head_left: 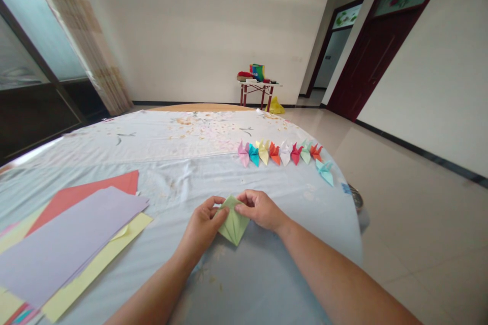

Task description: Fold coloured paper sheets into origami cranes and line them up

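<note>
A light green folded paper (233, 224), diamond shaped, lies on the pale tablecloth (179, 162) near the table's front. My left hand (202, 226) pinches its upper left edge with thumb and fingers closed. My right hand (259, 209) pinches its top right edge, fingers curled on the paper. Both hands meet at the paper's upper tip.
A row of several coloured paper cranes (280, 153) stands beyond the hands, with a pale blue crane (325, 171) at the right end. Stacked sheets, lilac (68, 244), red (91, 190) and yellow (95, 269), lie at the left. The table's edge drops to tiled floor on the right.
</note>
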`<state>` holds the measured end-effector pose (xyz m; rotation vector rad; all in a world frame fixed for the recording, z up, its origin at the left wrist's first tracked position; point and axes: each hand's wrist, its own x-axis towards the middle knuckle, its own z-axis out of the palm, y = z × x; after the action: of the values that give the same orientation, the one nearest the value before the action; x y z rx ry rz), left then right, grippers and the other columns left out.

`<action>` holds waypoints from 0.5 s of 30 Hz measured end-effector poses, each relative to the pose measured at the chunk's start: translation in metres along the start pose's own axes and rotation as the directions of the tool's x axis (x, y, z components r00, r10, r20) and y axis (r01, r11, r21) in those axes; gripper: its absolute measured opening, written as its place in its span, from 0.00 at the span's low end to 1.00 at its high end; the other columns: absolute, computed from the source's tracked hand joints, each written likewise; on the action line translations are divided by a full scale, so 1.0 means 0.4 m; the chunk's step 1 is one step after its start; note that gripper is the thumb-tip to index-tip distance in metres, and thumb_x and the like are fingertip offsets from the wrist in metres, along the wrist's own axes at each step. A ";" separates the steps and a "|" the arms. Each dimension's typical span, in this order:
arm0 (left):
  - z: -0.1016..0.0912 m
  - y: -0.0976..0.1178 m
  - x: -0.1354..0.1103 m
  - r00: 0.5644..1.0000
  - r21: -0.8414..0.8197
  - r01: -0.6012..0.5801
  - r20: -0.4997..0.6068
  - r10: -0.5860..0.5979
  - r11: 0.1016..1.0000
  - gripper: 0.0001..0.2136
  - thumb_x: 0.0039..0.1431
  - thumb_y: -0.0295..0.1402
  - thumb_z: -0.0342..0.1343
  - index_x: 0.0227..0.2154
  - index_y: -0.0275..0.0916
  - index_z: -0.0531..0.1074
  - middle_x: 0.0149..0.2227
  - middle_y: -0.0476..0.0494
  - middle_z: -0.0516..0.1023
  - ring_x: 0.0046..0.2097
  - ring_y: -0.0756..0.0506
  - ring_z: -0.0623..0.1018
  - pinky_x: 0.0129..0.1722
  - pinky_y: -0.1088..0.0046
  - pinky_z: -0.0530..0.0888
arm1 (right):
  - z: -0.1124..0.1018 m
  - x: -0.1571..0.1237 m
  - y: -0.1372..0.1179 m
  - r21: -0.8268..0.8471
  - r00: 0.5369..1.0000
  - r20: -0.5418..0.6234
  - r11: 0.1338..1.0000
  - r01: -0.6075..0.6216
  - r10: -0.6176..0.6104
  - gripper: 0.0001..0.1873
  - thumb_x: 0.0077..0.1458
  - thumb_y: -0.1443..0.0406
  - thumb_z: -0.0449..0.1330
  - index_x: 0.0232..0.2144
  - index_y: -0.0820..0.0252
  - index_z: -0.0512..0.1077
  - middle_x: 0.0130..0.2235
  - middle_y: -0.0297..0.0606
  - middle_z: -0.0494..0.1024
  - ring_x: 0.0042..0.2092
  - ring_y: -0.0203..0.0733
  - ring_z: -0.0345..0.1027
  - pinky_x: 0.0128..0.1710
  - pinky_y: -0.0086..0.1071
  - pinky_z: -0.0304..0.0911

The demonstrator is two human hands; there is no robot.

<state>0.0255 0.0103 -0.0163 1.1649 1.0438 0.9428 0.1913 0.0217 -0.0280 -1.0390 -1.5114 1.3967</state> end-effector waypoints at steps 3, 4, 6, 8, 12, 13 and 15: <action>0.002 0.001 -0.001 1.000 0.012 -0.018 -0.022 0.018 1.000 0.17 0.43 0.42 0.59 0.32 0.37 0.64 0.16 0.56 0.70 0.16 0.53 0.67 0.17 0.80 0.60 | 0.000 0.000 0.001 -0.010 0.999 -0.006 0.999 0.034 -0.034 0.12 0.46 0.62 0.61 0.33 0.63 0.69 0.23 0.27 0.66 0.24 0.28 0.56 0.25 0.24 0.52; 0.003 0.002 -0.002 0.999 0.012 -0.022 -0.029 0.022 1.000 0.17 0.43 0.42 0.59 0.33 0.37 0.64 0.16 0.56 0.70 0.16 0.54 0.67 0.17 0.81 0.60 | 0.000 0.000 0.001 -0.012 0.999 -0.012 0.999 0.047 -0.047 0.13 0.46 0.61 0.61 0.34 0.62 0.69 0.22 0.26 0.64 0.23 0.28 0.55 0.24 0.24 0.51; 0.004 0.003 -0.004 0.999 0.007 -0.029 -0.033 0.030 1.000 0.17 0.44 0.41 0.58 0.33 0.37 0.64 0.15 0.56 0.69 0.16 0.54 0.66 0.16 0.81 0.59 | 0.000 0.000 0.000 -0.008 0.998 -0.023 0.998 0.063 -0.063 0.13 0.46 0.61 0.61 0.35 0.61 0.69 0.21 0.25 0.61 0.23 0.28 0.53 0.23 0.23 0.49; 0.005 0.004 -0.006 0.999 0.004 -0.039 -0.033 0.039 0.999 0.16 0.44 0.41 0.58 0.33 0.37 0.64 0.15 0.57 0.69 0.16 0.55 0.65 0.16 0.81 0.59 | 0.000 0.000 0.001 0.021 0.998 -0.023 0.998 0.059 -0.058 0.13 0.45 0.60 0.62 0.34 0.61 0.69 0.21 0.25 0.62 0.23 0.28 0.53 0.24 0.23 0.50; 0.007 0.004 -0.008 0.997 0.005 -0.059 -0.046 0.059 0.998 0.15 0.46 0.41 0.57 0.33 0.37 0.65 0.16 0.57 0.69 0.16 0.55 0.64 0.17 0.81 0.59 | 0.002 0.002 0.003 0.102 0.999 -0.030 0.994 0.036 -0.034 0.13 0.44 0.59 0.63 0.31 0.62 0.70 0.23 0.28 0.67 0.24 0.28 0.57 0.25 0.24 0.52; 0.008 0.005 -0.009 0.997 0.004 -0.064 -0.048 0.064 0.998 0.14 0.46 0.40 0.57 0.33 0.37 0.65 0.16 0.56 0.69 0.17 0.55 0.65 0.18 0.81 0.59 | 0.002 0.003 0.003 0.118 0.999 -0.034 0.993 0.033 -0.029 0.13 0.43 0.59 0.63 0.30 0.62 0.70 0.23 0.29 0.68 0.24 0.29 0.58 0.25 0.24 0.53; 0.011 0.006 -0.011 0.995 0.001 -0.073 -0.061 0.073 0.997 0.14 0.46 0.40 0.57 0.33 0.37 0.66 0.17 0.55 0.71 0.18 0.54 0.66 0.19 0.80 0.61 | 0.003 0.004 0.002 0.146 0.999 -0.037 0.989 0.023 -0.018 0.14 0.42 0.59 0.64 0.29 0.63 0.70 0.24 0.29 0.69 0.25 0.29 0.59 0.26 0.24 0.54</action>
<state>0.0285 0.0055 -0.0130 1.1864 1.0555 1.0414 0.1897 0.0228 -0.0290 -0.9504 -1.3685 1.4445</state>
